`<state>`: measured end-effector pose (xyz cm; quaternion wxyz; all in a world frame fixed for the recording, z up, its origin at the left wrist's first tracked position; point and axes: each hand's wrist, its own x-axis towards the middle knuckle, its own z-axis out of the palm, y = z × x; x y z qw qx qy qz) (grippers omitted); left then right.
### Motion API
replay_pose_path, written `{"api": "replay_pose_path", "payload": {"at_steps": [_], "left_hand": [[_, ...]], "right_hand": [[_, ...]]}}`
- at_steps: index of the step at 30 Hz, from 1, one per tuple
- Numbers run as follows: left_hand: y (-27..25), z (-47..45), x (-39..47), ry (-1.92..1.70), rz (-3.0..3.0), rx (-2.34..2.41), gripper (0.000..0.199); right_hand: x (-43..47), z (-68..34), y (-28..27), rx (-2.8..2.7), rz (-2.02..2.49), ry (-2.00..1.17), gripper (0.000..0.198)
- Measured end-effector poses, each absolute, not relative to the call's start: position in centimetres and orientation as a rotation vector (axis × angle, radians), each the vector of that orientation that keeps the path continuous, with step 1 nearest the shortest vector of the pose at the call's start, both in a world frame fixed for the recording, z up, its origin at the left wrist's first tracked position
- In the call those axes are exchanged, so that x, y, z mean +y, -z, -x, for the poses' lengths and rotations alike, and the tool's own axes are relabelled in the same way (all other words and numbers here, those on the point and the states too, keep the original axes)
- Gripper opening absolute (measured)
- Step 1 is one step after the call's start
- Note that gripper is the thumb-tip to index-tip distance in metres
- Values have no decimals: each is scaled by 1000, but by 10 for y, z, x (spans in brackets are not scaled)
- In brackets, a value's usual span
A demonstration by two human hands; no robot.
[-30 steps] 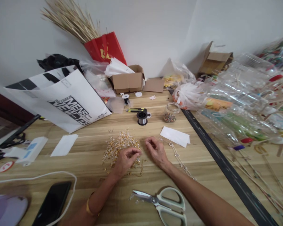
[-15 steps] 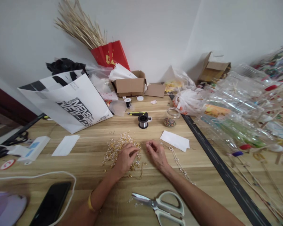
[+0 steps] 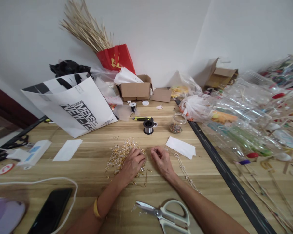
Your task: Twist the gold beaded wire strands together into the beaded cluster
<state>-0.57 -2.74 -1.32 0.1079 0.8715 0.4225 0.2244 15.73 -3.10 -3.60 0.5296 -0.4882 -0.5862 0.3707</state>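
Observation:
My left hand (image 3: 133,162) rests on the right side of a loose pile of gold and clear beads (image 3: 119,154), its fingers curled down and together. The fingertips are partly hidden, so what they hold is unclear. A short gold chain (image 3: 144,182) trails from the pile's lower edge. To the right, my right hand (image 3: 161,160) is closed in a pinch just above the wood; anything in it is too small to name. A beaded chain (image 3: 184,170) lies beside that hand and runs along the right forearm. Scissors (image 3: 158,213) with pale handles lie between the forearms, blades slightly apart.
Beyond my hands stand a wire spool (image 3: 148,127) and a glass jar (image 3: 177,124) of coloured beads. White paper (image 3: 181,147) lies right of them. A white bag (image 3: 70,105) stands left, a phone (image 3: 50,211) lies near-left, and plastic bottles (image 3: 241,113) crowd the right.
My left hand has turned more palm-down, and its fingers have curled further over the bead pile. The right hand keeps its pinch in nearly the same place.

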Motion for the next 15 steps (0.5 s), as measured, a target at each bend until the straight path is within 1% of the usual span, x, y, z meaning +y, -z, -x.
{"api": "replay_pose_path", "payload": {"at_steps": [15], "left_hand": [[17,7,-27,-620,-2631,1206,17]], "right_hand": [[-32,-156,35,-1400,1176,-884,19]]}}
